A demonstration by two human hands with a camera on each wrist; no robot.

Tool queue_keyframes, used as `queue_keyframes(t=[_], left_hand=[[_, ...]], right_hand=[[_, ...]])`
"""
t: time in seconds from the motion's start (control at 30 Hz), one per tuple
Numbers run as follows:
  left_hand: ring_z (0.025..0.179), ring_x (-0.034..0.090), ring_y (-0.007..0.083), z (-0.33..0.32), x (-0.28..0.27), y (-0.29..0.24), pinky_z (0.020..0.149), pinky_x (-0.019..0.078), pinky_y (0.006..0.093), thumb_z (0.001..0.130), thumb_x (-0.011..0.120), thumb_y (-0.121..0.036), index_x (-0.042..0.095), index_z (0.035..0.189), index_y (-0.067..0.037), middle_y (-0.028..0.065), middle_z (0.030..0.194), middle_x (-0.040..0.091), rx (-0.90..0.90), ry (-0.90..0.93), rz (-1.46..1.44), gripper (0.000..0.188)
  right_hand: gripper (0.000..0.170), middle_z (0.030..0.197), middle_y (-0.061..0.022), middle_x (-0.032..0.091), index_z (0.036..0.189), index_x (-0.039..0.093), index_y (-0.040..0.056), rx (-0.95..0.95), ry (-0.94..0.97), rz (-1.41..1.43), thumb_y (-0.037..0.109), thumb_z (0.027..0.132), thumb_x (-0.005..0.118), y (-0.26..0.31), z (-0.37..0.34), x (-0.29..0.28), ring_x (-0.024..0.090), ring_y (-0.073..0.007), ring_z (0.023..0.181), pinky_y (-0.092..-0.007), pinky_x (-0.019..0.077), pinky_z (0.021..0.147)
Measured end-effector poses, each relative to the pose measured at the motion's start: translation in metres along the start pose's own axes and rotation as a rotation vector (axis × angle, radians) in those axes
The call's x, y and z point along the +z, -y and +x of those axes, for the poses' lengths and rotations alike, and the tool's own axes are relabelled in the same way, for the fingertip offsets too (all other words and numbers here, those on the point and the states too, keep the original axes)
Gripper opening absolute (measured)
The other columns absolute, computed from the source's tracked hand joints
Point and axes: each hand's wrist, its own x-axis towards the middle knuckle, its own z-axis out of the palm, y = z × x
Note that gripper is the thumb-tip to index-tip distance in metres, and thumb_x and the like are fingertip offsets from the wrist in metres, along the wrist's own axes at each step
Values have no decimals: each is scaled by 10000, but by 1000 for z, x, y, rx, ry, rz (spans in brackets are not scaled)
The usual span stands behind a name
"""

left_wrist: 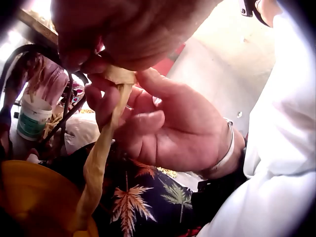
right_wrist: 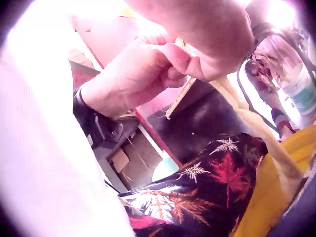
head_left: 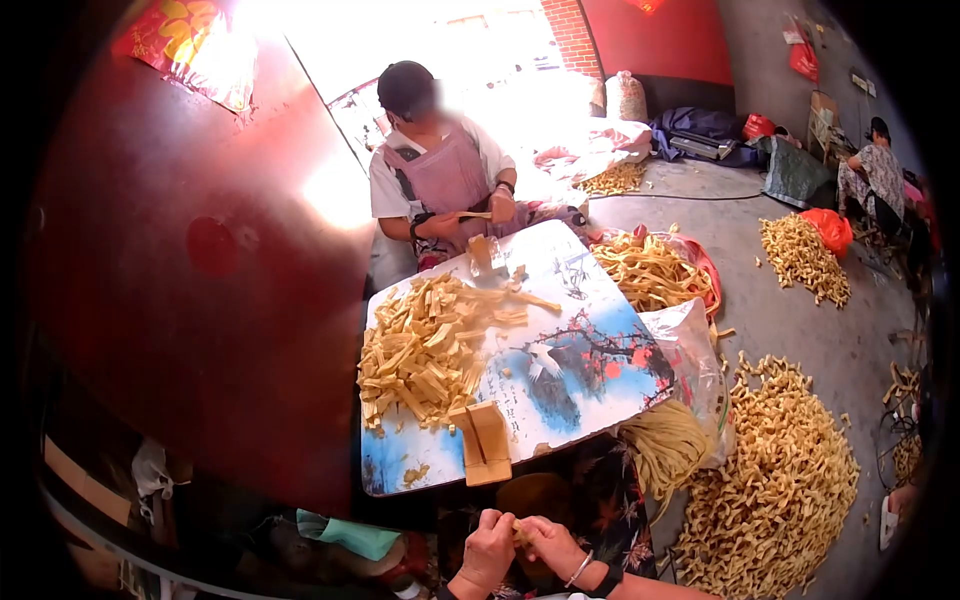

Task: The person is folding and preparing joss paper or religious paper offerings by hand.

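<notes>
In the head view my left hand (head_left: pixel 485 552) and right hand (head_left: pixel 556 547) meet above the lap, fingertips together at a small yellowish piece (head_left: pixel 520 532). The left wrist view has my left hand (left_wrist: pixel 128 32) pinching the folded upper end of a pale strip (left_wrist: pixel 98 168), while my right hand (left_wrist: pixel 173 126), wearing a bangle, grips it from the other side. From there the strip hangs down over a yellow container (left_wrist: pixel 37 192). My right hand (right_wrist: pixel 207 42) partly covers my left hand (right_wrist: pixel 131 74) in the right wrist view; below them dangles the strip (right_wrist: pixel 259 128).
A painted table (head_left: pixel 570 370) in front bears a heap of cut pieces (head_left: pixel 420 350) and a wooden block (head_left: pixel 483 445). Across it sits a person (head_left: pixel 440 170) holding a strip. To the right are a bag of strips (head_left: pixel 655 270) and a large pile of knotted pieces (head_left: pixel 775 480) on the floor.
</notes>
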Motion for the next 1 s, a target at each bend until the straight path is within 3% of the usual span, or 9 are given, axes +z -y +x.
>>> queue_keyframes(t=[0.13,0.23,0.43,0.53,0.63,0.73,0.77,0.9,1.0], left_hand=[[750,622,359,-3,8,7,655,540,408,814,642,-13,607,949,-34,162,888,558,-38,38,-125,141],[772,633,369,-12,9,9,637,524,404,821,646,-4,638,947,-12,168,878,588,-121,15,-186,126],[757,622,342,-17,-3,-2,652,517,382,808,620,17,627,943,-4,171,863,580,-373,72,-435,138],[755,627,332,-24,-2,8,662,518,376,808,609,24,601,961,-4,177,874,582,-414,70,-510,156],[762,643,332,-28,8,28,665,522,375,814,616,20,575,966,-3,186,907,591,-229,-8,-380,159],[764,592,376,-29,8,37,656,505,400,797,598,46,556,954,-14,172,849,568,-239,-28,-446,173],[667,603,320,-30,7,40,616,502,373,815,605,35,569,935,-6,154,770,586,-296,0,-452,131],[596,597,98,-37,16,53,544,479,252,917,618,-64,625,925,6,49,671,629,-702,74,-948,71],[720,622,101,-38,9,60,658,515,241,1007,527,-128,620,1046,13,49,862,654,-683,105,-1332,174]], right_hand=[[224,843,-89,660,1028,658,23,-544,-137,-665,229,944,636,1,3,-7,648,-181,675,-286,514,621],[204,912,-139,663,993,669,19,-312,-143,-542,200,899,661,15,-4,1,668,-278,775,-345,527,687],[151,899,-135,648,978,672,30,-459,-198,-761,131,867,654,12,-4,5,648,-325,817,-359,525,716],[135,911,-97,632,967,669,33,-504,-156,-723,150,902,645,2,-2,4,642,-257,790,-329,519,701],[139,938,-15,604,969,679,61,-103,60,-310,188,952,625,-14,3,-1,599,-134,772,-266,491,674],[142,990,10,604,1026,692,104,490,298,321,201,976,601,-5,12,-11,552,-70,875,-212,436,708],[177,937,59,578,1073,683,98,462,322,299,217,996,576,-1,11,-11,528,-34,736,-182,423,642],[227,825,44,615,1103,671,59,215,174,-209,227,996,563,12,11,0,519,-37,685,-182,426,617],[215,828,15,612,1061,662,28,61,83,-306,198,984,556,15,20,8,535,-56,623,-209,440,546]])
